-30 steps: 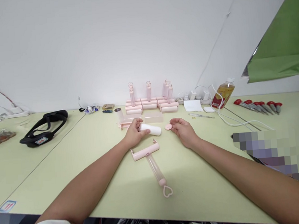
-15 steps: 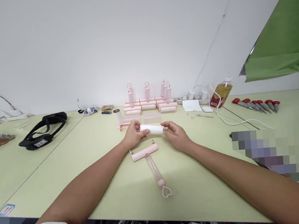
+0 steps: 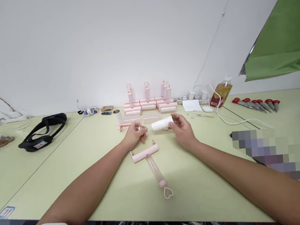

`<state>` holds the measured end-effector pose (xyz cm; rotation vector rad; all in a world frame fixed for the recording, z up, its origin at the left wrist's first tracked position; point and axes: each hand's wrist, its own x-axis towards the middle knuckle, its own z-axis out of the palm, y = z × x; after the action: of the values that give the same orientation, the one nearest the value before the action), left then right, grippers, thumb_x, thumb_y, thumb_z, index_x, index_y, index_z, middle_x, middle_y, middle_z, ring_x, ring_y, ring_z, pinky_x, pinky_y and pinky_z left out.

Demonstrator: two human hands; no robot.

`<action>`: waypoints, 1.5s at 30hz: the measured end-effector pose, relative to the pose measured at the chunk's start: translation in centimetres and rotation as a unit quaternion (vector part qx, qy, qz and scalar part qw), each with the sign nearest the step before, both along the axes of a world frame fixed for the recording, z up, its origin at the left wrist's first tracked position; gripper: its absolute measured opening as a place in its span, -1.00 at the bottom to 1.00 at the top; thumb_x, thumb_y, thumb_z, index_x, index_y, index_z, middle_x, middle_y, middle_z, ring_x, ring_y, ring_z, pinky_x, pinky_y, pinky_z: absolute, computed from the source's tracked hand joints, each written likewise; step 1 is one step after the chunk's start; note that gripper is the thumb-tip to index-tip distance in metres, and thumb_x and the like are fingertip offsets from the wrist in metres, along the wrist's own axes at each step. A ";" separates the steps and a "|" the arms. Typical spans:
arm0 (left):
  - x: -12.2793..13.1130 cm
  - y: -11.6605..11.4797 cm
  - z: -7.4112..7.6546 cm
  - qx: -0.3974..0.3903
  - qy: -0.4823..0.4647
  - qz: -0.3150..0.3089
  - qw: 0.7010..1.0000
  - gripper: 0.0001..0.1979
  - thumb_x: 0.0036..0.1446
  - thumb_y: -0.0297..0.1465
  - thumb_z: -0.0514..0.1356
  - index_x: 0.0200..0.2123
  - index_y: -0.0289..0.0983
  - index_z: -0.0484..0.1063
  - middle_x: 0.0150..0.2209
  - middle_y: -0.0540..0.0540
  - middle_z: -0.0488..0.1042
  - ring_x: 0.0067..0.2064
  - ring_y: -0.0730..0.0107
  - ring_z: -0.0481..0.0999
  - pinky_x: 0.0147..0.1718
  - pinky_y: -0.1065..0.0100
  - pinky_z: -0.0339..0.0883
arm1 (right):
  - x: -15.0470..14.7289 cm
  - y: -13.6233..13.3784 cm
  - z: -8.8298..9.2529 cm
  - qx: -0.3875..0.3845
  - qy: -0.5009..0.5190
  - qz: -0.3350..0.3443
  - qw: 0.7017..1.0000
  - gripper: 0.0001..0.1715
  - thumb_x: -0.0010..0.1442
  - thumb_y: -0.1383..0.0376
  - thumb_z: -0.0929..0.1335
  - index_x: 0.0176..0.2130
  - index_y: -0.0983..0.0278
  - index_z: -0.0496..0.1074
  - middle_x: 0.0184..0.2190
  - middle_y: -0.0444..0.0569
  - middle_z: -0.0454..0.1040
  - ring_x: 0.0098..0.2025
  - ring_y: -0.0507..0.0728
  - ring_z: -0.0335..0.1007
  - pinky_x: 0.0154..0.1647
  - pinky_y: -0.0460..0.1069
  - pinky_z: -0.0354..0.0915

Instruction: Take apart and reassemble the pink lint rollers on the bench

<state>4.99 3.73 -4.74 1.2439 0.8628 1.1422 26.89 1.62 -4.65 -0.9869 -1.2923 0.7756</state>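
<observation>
Held at one end by my right hand [image 3: 184, 130], a white sticky-paper roll [image 3: 162, 124] lies almost level above the table. My left hand [image 3: 135, 135] is apart from it, fingers pinched on a small pink end piece [image 3: 140, 128], partly hidden by the fingers. Just in front of my hands lies a pink lint roller frame [image 3: 145, 153] without a roll on it. Its clear handle [image 3: 156, 169] points toward me and ends in a pink heart-shaped loop [image 3: 168, 193].
Behind my hands are clear pink covers [image 3: 152, 118], a standing roll [image 3: 117, 116] and several assembled lint rollers [image 3: 148, 105] by the wall. A drink bottle [image 3: 221, 93], white cables [image 3: 234, 123] and red-capped tools [image 3: 255, 104] lie right; a black headset strap [image 3: 44, 132] lies left.
The white roll has come away from my left hand and moved right, its right end now higher in my right hand. My left hand keeps a small pink piece.
</observation>
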 end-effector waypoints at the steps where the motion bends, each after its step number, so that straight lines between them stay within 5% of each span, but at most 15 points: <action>1: 0.0 -0.1 0.0 0.004 0.012 0.002 1.000 -0.47 -0.21 -0.25 0.42 -0.31 -0.24 0.14 -0.39 0.06 0.44 -0.58 0.54 0.43 -0.76 0.52 0.25 | 0.3 0.3 0.2 0.006 0.009 -0.029 1.000 -0.48 0.05 0.08 0.38 -0.03 0.20 0.29 -0.16 -0.04 0.40 -0.23 0.11 0.35 -0.18 0.05 0.36; 6: 0.4 -0.6 0.4 0.013 0.119 -0.015 0.993 -0.69 -0.09 -0.31 0.36 -0.34 -0.32 0.33 -0.60 0.11 0.33 -0.68 0.62 0.29 -0.79 0.56 0.16 | 2.2 1.5 0.6 0.035 -0.027 -0.117 0.992 -0.44 0.03 0.11 0.39 0.00 0.21 0.26 -0.16 -0.03 0.38 -0.29 0.07 0.32 -0.23 0.00 0.31; 15: 1.0 -0.2 0.1 -0.024 0.157 0.014 0.987 -0.85 0.00 -0.50 0.25 -0.31 -0.32 0.36 -0.51 0.06 0.34 -0.59 0.55 0.40 -0.76 0.55 0.22 | 3.0 4.5 1.4 0.008 -0.174 -0.200 0.964 -0.46 0.07 0.09 0.36 0.02 0.20 0.30 -0.04 0.00 0.43 -0.33 0.08 0.26 -0.25 0.02 0.24; 22: 0.7 -0.2 -0.3 -0.008 0.179 -0.014 0.984 -0.87 -0.01 -0.48 0.24 -0.32 -0.31 0.40 -0.50 0.04 0.35 -0.56 0.57 0.38 -0.73 0.57 0.24 | 2.3 8.3 1.5 -0.065 -0.213 -0.192 0.956 -0.40 0.06 0.07 0.34 0.05 0.24 0.29 -0.06 0.05 0.44 -0.31 0.12 0.33 -0.23 0.04 0.26; 32: 0.6 -0.2 -0.4 0.014 0.199 -0.039 0.979 -0.83 -0.03 -0.40 0.27 -0.32 -0.31 0.43 -0.55 0.03 0.37 -0.53 0.53 0.37 -0.67 0.54 0.26 | 1.8 7.8 0.4 -0.130 -0.359 -0.139 0.914 -0.08 -0.03 0.06 0.39 0.24 0.26 0.10 -0.11 0.06 0.46 -0.15 0.25 0.40 -0.18 0.06 0.26; 45: 0.6 -0.5 0.0 0.022 0.217 -0.045 0.975 -0.83 -0.03 -0.36 0.27 -0.33 -0.30 0.44 -0.56 0.03 0.35 -0.52 0.51 0.36 -0.65 0.53 0.26 | 1.5 7.8 0.3 -0.158 -0.428 -0.134 0.880 -0.20 -0.07 0.21 0.41 0.14 0.30 0.17 -0.18 0.12 0.51 -0.22 0.29 0.44 -0.35 0.03 0.24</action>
<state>5.59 3.26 -4.76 1.5861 1.0940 0.8301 28.43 9.46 -4.36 -1.8623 -1.7396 0.3176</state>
